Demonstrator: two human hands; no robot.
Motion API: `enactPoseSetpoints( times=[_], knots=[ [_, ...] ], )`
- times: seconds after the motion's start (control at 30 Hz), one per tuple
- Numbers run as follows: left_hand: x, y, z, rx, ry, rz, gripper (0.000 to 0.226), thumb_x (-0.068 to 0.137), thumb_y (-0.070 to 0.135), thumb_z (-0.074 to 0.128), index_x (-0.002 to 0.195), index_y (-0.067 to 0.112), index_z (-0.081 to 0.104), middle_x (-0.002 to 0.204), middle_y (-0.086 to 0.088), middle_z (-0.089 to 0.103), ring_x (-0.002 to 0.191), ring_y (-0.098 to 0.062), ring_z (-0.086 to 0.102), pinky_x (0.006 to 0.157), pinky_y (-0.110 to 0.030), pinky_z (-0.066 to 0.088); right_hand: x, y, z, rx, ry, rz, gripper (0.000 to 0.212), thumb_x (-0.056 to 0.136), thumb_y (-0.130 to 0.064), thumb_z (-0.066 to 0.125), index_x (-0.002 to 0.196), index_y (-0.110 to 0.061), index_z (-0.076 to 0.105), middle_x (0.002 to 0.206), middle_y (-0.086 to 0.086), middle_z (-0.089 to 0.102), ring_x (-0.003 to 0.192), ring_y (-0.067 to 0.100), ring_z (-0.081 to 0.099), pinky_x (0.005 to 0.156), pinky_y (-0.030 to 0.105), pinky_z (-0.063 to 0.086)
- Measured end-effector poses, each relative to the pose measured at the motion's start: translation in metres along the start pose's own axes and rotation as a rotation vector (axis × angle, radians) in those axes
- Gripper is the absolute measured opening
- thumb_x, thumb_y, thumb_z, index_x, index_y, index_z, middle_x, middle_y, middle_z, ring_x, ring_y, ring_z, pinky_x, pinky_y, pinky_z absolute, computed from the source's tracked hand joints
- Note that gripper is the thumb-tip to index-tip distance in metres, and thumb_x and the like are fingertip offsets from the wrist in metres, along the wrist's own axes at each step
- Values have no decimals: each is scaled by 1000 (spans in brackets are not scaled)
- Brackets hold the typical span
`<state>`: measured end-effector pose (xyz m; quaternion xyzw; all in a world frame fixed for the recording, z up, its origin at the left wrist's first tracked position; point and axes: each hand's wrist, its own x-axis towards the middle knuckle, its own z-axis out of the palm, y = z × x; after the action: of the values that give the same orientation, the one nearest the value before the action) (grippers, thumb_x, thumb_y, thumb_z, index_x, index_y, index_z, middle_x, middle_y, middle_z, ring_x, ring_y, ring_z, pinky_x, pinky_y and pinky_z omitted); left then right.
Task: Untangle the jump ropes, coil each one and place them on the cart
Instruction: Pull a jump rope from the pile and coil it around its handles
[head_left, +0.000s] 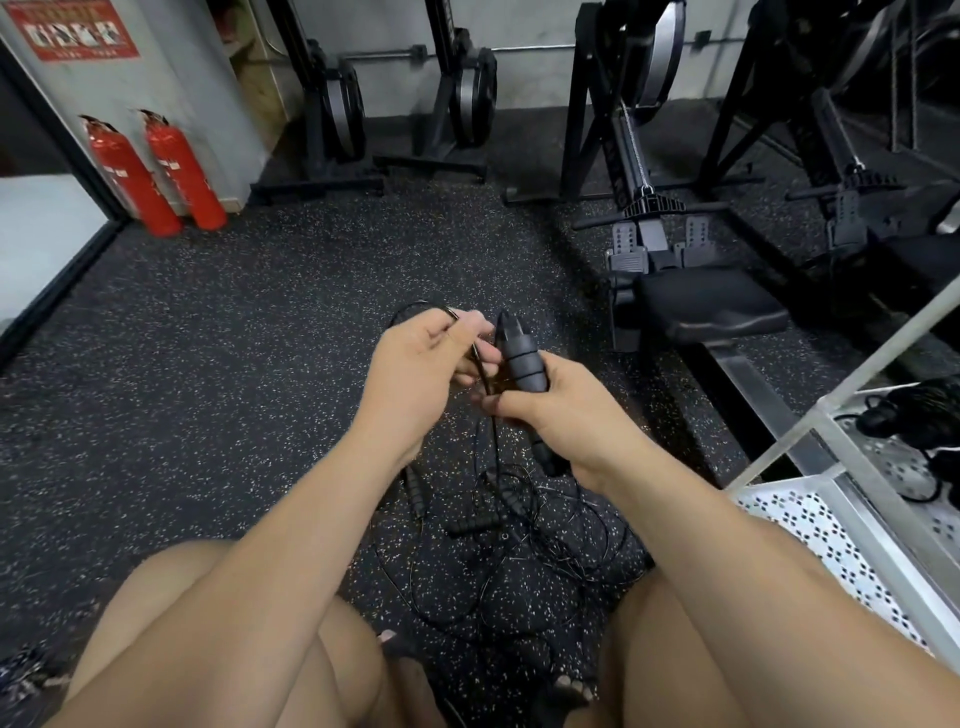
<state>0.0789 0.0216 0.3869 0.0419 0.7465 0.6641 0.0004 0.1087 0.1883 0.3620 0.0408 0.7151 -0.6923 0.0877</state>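
Fingers (470, 328) are held above the tangle (519, 525), lying near on the floor (208, 364) between the knees (176, 577). By the left hand (421, 364) a thin cord (484, 375) is pinched; by the right hand (561, 410) a handle (519, 358) is gripped, fingers curled round. Even loops should be laid against the handle, slack lifted clear. Coiled ropes (919, 410) noted on the cart (810, 525), far right.

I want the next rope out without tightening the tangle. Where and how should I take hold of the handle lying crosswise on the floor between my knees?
Probably the ribbed middle of the floor handle, from straight above, fingers across it: it lies flat and crosswise, its left end free, while the tangle crowds its right end.
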Motion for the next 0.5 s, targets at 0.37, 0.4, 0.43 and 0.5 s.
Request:
enactPoseSetpoints(
  times=[0.37,0.4,0.43,0.5],
  knots=[
    [9,-14,-18,-91,-14,-195,49,111,54,49,118,12,73,113,-12,80,101,-28,78,88,-45,61,-10,-5,15,1,48,-95,24,86,-9,89,102,-19,73,94,6,80,99,39,79,90,54,65],
    [7,-17,-16,-86,-60,-246,54,111,57,44,119,11,72,115,-14,80,101,-29,78,89,-44,62,-12,-8,13,21,58,-107,24,89,-5,87,104,-16,72,92,5,79,95,35,80,85,49,66],
    [3,-19,-12,-57,-106,-287,56,113,58,40,119,13,73,115,-15,80,99,-28,77,88,-43,63,-13,-12,11,44,69,-118,24,89,-2,86,106,-13,72,91,5,78,92,31,81,80,44,65],
    [-7,-27,-6,51,-225,-319,47,115,49,39,120,20,74,112,-8,81,104,-26,77,96,-45,61,-14,-19,6,105,94,-124,26,90,0,85,110,-5,69,97,13,79,88,26,81,74,37,64]
  ],
)
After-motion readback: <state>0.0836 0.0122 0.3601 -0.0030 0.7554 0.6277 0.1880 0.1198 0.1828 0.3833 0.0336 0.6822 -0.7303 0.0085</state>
